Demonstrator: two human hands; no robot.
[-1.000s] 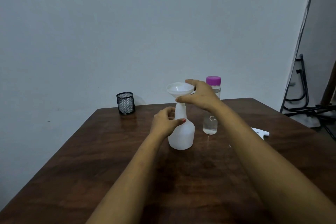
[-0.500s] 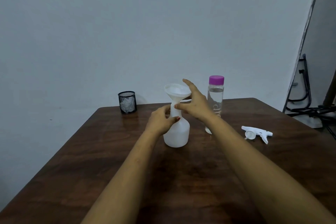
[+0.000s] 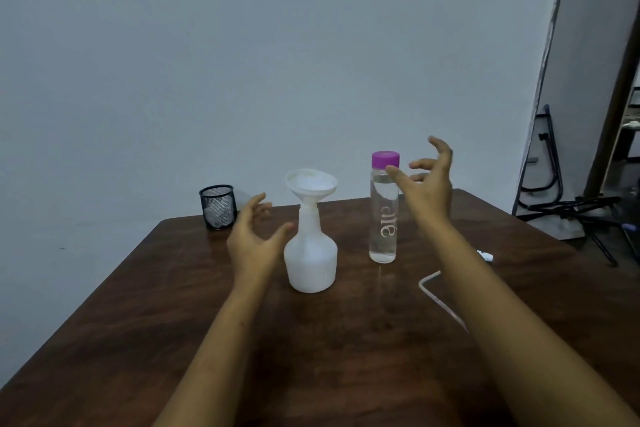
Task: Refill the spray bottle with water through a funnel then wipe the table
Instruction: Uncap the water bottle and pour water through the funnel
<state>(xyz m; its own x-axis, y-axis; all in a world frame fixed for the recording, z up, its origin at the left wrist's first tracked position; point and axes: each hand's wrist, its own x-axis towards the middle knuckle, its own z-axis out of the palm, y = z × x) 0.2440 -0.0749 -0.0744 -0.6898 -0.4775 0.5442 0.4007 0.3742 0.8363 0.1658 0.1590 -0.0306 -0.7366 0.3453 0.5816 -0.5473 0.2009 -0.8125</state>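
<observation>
A white spray bottle (image 3: 310, 260) without its head stands upright mid-table, with a white funnel (image 3: 311, 184) seated in its neck. Just left of it my left hand (image 3: 254, 239) hovers with fingers spread, apart from the bottle. A clear water bottle (image 3: 383, 215) with a purple cap stands to the right. My right hand (image 3: 426, 184) is raised beside that cap, fingers spread, thumb close to the bottle's shoulder, holding nothing. The spray head's tip (image 3: 485, 256) peeks out behind my right forearm, and its thin dip tube (image 3: 437, 291) lies on the wood.
A black mesh cup (image 3: 218, 206) with something white inside stands at the table's (image 3: 173, 315) far left corner. The wall runs right behind the table. Black metal stand legs (image 3: 571, 208) lie on the floor past the right edge.
Both hands have let go of the spray bottle and funnel. My left hand drew back to the left. My right hand moved right and up, next to the water bottle's cap.
</observation>
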